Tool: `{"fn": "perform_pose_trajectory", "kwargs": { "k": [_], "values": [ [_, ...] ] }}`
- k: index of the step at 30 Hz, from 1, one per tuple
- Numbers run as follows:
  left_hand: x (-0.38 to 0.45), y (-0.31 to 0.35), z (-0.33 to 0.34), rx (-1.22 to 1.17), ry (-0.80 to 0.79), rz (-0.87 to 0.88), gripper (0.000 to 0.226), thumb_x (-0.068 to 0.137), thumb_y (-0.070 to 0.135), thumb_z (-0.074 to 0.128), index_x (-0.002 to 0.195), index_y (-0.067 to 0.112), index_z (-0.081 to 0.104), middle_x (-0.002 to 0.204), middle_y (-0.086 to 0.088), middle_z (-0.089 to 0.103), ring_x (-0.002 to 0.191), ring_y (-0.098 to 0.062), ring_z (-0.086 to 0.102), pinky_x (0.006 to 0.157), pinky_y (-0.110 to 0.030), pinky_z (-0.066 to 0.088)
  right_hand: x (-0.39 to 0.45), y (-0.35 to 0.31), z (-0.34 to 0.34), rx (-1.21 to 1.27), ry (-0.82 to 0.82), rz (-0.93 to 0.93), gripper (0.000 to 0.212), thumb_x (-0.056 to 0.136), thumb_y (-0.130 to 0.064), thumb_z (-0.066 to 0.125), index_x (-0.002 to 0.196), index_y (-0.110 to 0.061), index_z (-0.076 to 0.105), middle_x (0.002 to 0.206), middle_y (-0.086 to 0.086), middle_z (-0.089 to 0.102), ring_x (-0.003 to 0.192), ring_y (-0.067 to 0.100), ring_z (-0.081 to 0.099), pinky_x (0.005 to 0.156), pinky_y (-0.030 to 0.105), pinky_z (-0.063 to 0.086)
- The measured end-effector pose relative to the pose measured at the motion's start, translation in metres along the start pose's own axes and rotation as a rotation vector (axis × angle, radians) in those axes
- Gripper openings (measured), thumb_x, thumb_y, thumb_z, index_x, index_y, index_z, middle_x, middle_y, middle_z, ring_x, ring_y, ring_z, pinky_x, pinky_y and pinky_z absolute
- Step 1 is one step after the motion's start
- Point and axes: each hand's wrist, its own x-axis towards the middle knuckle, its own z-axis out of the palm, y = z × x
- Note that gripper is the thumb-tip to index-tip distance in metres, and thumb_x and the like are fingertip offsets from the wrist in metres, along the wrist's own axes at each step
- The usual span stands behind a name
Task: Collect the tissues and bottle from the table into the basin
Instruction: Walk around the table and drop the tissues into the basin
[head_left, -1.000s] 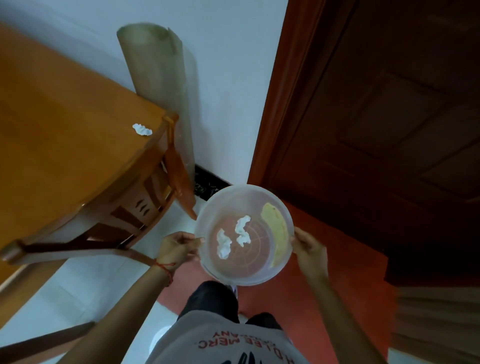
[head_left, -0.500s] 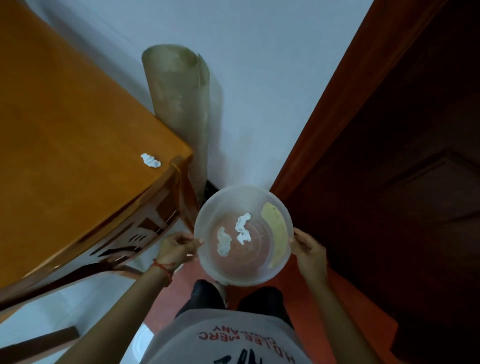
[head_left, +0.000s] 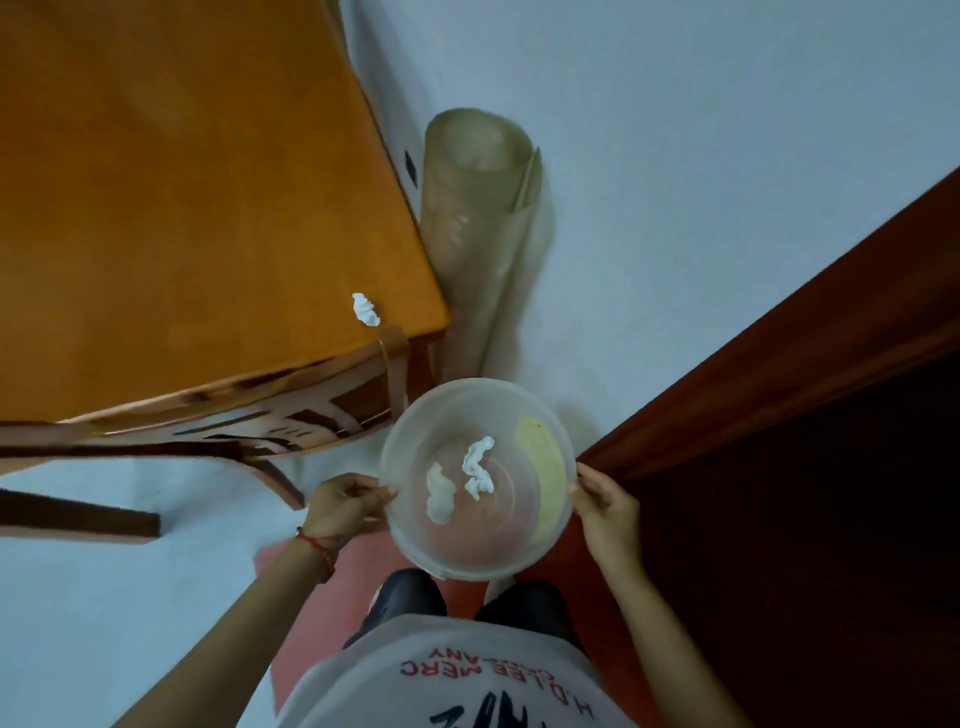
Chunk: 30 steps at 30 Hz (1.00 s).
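- Beyond the left fingers, up and away: table (head_left: 182, 208), one tissue (head_left: 365, 309) lying near its corner, apart from both hands.
- Between both sets of fingers: basin (head_left: 415, 441), left hand (head_left: 343, 506) and right hand (head_left: 605, 506) each pinching the rim; two tissues inside.
- Bottle: not identifiable.
- Step, judged: carrying toward the last tissue; next needs one hand freed.

The only readable writing is on the person's white shirt (head_left: 457, 675), at the bottom edge of the view, where red letters seen upside down spell roughly "H.D.LEE MERC" and a partly legible word ending in "ANY", with large dark strokes below them that cannot be made out.
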Motion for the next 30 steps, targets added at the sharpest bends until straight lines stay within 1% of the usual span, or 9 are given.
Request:
{"fn": "perform_pose_trajectory", "kwargs": {
  "k": [2, 5, 10, 14, 17, 20, 24, 26, 30],
  "values": [
    [-0.005, -0.003, 0.006, -0.014, 0.031, -0.008, 0.015, 0.076, 0.007, 0.071, 0.081, 0.000, 0.059, 0.076, -0.013, 0.065, 0.069, -0.023, 0.064, 0.044, -0.021, 0.055, 0.013, -0.003, -0.003, -0.018, -0.031, -0.016, 0.032, 0.084, 0.001, 0.060, 0.116, 0.002, 0.060, 0.101, 0.004, 0.062, 0.089, 0.014, 0.060, 0.075, 0.017, 0.048],
    [-0.014, -0.008, 0.017, -0.090, 0.113, -0.020, 0.021, 0.076, 0.006, 0.071, 0.089, -0.006, 0.060, 0.076, -0.013, 0.064, 0.067, -0.024, 0.063, 0.043, -0.021, 0.054, 0.032, -0.007, -0.007, -0.050, -0.108, -0.038, 0.032, 0.083, 0.001, 0.062, 0.115, 0.001, 0.061, 0.101, 0.006, 0.063, 0.089, 0.015, 0.060, 0.078, 0.023, 0.045],
    [-0.026, -0.013, 0.023, -0.186, 0.196, -0.035, 0.022, 0.077, 0.003, 0.070, 0.093, -0.008, 0.059, 0.074, -0.014, 0.061, 0.065, -0.024, 0.060, 0.041, -0.020, 0.054, 0.052, -0.009, -0.005, -0.119, -0.203, -0.090, 0.030, 0.082, 0.003, 0.061, 0.112, 0.002, 0.062, 0.085, 0.000, 0.063, 0.073, 0.000, 0.058, 0.059, 0.002, 0.045],
    [-0.026, -0.014, 0.019, -0.216, 0.222, -0.040, 0.020, 0.077, 0.004, 0.069, 0.091, -0.007, 0.059, 0.073, -0.014, 0.060, 0.065, -0.024, 0.060, 0.040, -0.021, 0.054, 0.060, -0.014, 0.005, -0.139, -0.242, -0.116, 0.031, 0.083, 0.004, 0.060, 0.113, 0.004, 0.061, 0.081, 0.001, 0.062, 0.057, 0.002, 0.056, 0.052, 0.003, 0.045],
    [-0.022, -0.014, 0.013, -0.216, 0.234, -0.042, 0.017, 0.077, 0.004, 0.070, 0.086, -0.006, 0.060, 0.073, -0.015, 0.062, 0.065, -0.024, 0.061, 0.040, -0.020, 0.053, 0.061, -0.016, 0.012, -0.155, -0.267, -0.113, 0.032, 0.084, 0.000, 0.061, 0.115, -0.001, 0.061, 0.085, 0.001, 0.064, 0.068, 0.008, 0.059, 0.059, 0.009, 0.048],
    [-0.019, -0.014, 0.009, -0.213, 0.241, -0.028, 0.016, 0.076, 0.006, 0.071, 0.083, -0.005, 0.061, 0.073, -0.014, 0.064, 0.065, -0.024, 0.063, 0.040, -0.020, 0.052, 0.064, -0.018, 0.016, -0.172, -0.284, -0.114, 0.033, 0.084, -0.004, 0.062, 0.117, -0.004, 0.061, 0.092, 0.001, 0.065, 0.084, 0.016, 0.061, 0.075, 0.025, 0.048],
    [-0.014, -0.015, 0.004, -0.198, 0.249, -0.014, 0.012, 0.075, 0.005, 0.072, 0.073, 0.000, 0.061, 0.070, -0.013, 0.064, 0.063, -0.023, 0.064, 0.040, -0.020, 0.053, 0.065, -0.020, 0.019, -0.212, -0.294, -0.121, 0.034, 0.084, -0.008, 0.064, 0.117, -0.006, 0.061, 0.092, 0.003, 0.064, 0.090, 0.024, 0.062, 0.079, 0.034, 0.049],
    [-0.012, -0.015, 0.001, -0.200, 0.245, -0.014, 0.012, 0.075, 0.005, 0.072, 0.071, 0.002, 0.060, 0.069, -0.013, 0.064, 0.062, -0.023, 0.064, 0.041, -0.022, 0.054, 0.065, -0.021, 0.021, -0.216, -0.295, -0.122, 0.035, 0.084, -0.009, 0.064, 0.118, -0.007, 0.061, 0.092, 0.002, 0.064, 0.090, 0.023, 0.062, 0.080, 0.033, 0.049],
    [-0.009, -0.015, -0.004, -0.188, 0.230, -0.009, 0.012, 0.075, 0.006, 0.072, 0.071, 0.004, 0.061, 0.071, -0.013, 0.066, 0.063, -0.023, 0.065, 0.042, -0.022, 0.055, 0.064, -0.029, 0.023, -0.260, -0.298, -0.163, 0.036, 0.084, -0.011, 0.065, 0.119, -0.007, 0.060, 0.104, 0.005, 0.066, 0.090, 0.012, 0.059, 0.074, 0.014, 0.042]
  ]
}}
